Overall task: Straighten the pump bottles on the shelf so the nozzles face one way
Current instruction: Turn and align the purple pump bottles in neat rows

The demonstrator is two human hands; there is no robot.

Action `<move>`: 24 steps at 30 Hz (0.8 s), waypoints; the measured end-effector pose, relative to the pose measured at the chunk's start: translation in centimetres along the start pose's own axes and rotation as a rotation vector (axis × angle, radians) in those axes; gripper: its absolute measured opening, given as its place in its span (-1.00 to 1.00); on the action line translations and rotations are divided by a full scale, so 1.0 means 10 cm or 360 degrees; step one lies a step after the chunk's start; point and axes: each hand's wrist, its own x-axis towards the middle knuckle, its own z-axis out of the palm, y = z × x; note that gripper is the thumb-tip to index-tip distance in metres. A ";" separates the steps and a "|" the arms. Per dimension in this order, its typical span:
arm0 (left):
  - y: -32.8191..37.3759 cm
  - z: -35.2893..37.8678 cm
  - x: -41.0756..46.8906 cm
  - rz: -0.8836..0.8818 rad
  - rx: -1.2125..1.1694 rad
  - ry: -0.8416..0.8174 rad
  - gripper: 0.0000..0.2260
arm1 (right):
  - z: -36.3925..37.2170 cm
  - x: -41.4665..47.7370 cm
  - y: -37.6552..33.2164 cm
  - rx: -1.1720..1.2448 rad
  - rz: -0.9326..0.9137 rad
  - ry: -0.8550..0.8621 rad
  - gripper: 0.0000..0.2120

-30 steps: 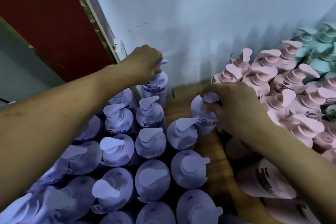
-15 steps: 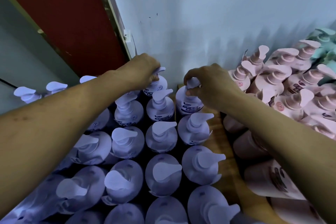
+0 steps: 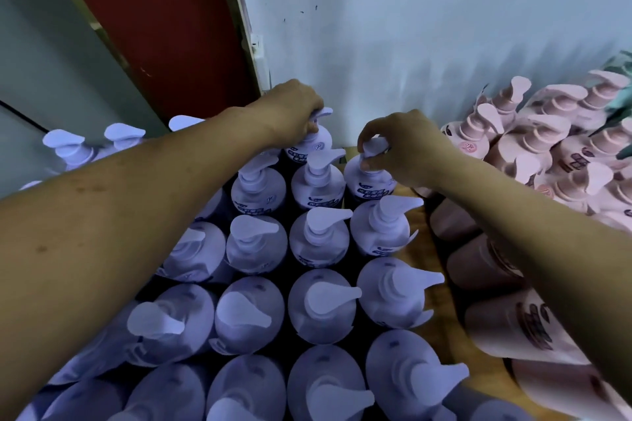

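Two rear bottles' (image 3: 368, 183) nozzles sit pinched in left hand (image 3: 294, 109) and right hand (image 3: 407, 151) fingers.

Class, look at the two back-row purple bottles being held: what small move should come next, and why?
Probably the right hand should twist its pinched pump head rightward: the neighbouring purple nozzles point right, while this one looks off that line.
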 end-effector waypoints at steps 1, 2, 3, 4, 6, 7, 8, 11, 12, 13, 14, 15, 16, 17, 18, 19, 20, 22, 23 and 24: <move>0.00 0.01 -0.01 -0.0014 -0.0023 0.0016 -0.86 | 0.00 -0.01 0.00 -0.0005 -0.0002 -0.0021 -0.85; -0.01 0.02 -0.03 -0.0026 -0.0039 0.0026 -0.86 | 0.01 -0.01 -0.01 -0.0007 -0.0007 -0.0036 -0.86; -0.02 0.04 -0.04 -0.0038 -0.0061 0.0030 -0.86 | 0.01 -0.02 0.00 -0.0002 -0.0012 -0.0037 -0.86; -0.03 0.05 -0.05 -0.0056 -0.0097 0.0028 -0.84 | 0.02 -0.04 0.00 0.0004 -0.0014 -0.0027 -0.85; -0.05 0.08 -0.07 -0.0085 -0.0156 0.0015 -0.80 | 0.03 -0.07 0.00 0.0020 -0.0002 0.0010 -0.82; -0.06 0.09 -0.08 -0.0089 -0.0158 0.0012 -0.79 | 0.03 -0.09 0.00 0.0019 0.0002 0.0024 -0.81; -0.06 0.09 -0.08 -0.0095 -0.0155 0.0011 -0.78 | 0.03 -0.09 0.00 0.0013 0.0005 0.0026 -0.80; -0.05 0.07 -0.08 -0.0105 -0.0161 0.0022 -0.79 | 0.02 -0.06 0.00 0.0012 0.0021 0.0007 -0.81; -0.04 0.06 -0.07 -0.0103 -0.0152 0.0027 -0.80 | 0.01 -0.04 0.00 0.0011 0.0035 -0.0003 -0.82; -0.03 0.06 -0.07 -0.0105 -0.0140 0.0028 -0.81 | 0.01 -0.02 -0.01 0.0003 0.0046 -0.0014 -0.83; -0.03 0.05 -0.08 -0.0105 -0.0131 0.0024 -0.82 | 0.01 0.00 -0.01 -0.0008 0.0056 -0.0029 -0.83; -0.02 0.05 -0.08 -0.0102 -0.0122 0.0016 -0.82 | 0.02 0.00 -0.02 -0.0014 0.0060 -0.0039 -0.83; -0.02 0.04 -0.08 -0.0096 -0.0104 0.0006 -0.82 | 0.02 0.00 -0.03 -0.0018 0.0057 -0.0037 -0.83; -0.01 0.04 -0.08 -0.0097 -0.0081 -0.0012 -0.81 | 0.03 -0.01 -0.02 -0.0017 0.0047 -0.0025 -0.83; 0.00 0.03 -0.09 -0.0100 -0.0054 -0.0038 -0.80 | 0.04 -0.02 -0.01 -0.0003 0.0034 -0.0009 -0.83; 0.01 0.02 -0.10 -0.0104 -0.0030 -0.0069 -0.80 | 0.04 -0.04 0.00 0.0027 0.0028 -0.0002 -0.83; 0.03 0.01 -0.12 -0.0105 -0.0009 -0.0090 -0.80 | 0.03 -0.07 0.01 0.0069 0.0035 -0.0015 -0.80; 0.07 -0.02 -0.18 -0.0118 -0.0030 -0.0093 -0.81 | -0.02 -0.14 0.02 0.0149 0.0058 -0.0102 -0.65; 0.09 -0.04 -0.21 -0.0119 -0.0071 -0.0066 -0.80 | -0.06 -0.19 0.03 0.0169 0.0068 -0.0132 -0.55; 0.11 -0.07 -0.25 -0.0105 -0.0112 -0.0009 -0.78 | -0.11 -0.26 0.04 0.0178 0.0084 -0.0109 -0.49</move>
